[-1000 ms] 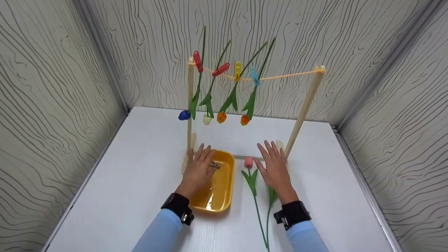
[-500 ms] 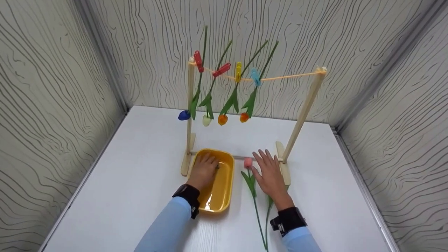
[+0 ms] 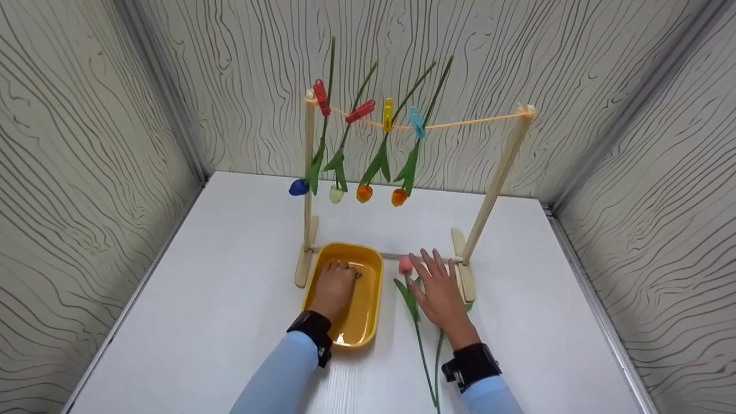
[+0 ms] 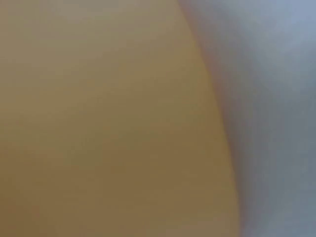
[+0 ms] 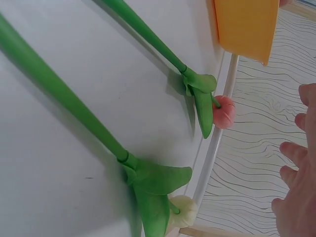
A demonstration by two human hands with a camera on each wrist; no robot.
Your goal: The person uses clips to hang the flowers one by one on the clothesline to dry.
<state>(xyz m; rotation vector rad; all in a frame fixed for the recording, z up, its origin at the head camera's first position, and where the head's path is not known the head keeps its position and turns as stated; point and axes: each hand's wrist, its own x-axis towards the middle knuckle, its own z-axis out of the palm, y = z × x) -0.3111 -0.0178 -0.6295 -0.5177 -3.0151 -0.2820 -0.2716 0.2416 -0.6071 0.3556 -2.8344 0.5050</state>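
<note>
Inside the yellow tray (image 3: 372, 299), my left hand (image 3: 334, 290) has its fingers curled round a small dark clip (image 3: 358, 275). Only the clip's end shows beside the fingers; the rest is hidden. My right hand (image 3: 441, 293) is held with fingers spread, holding nothing, over the lying tulips. Just left of its fingertips is the pink tulip (image 3: 406, 264). Partly under the hand lies a second one, seen as a white tulip (image 5: 183, 211) in the right wrist view. Blurred yellow tray wall (image 4: 123, 123) fills much of the left wrist view.
Behind the hands stands a wooden frame (image 3: 497, 184) with an orange string (image 3: 471, 122). Several tulips hang head down from it by red (image 3: 361, 111), yellow (image 3: 388, 115) and blue clothespins (image 3: 417, 122). A patterned wall (image 3: 259, 86) closes off the white table's back.
My left hand has lowered into the tray and its fingers have curled at the clip. My right hand has shifted a little down and left, staying spread.
</note>
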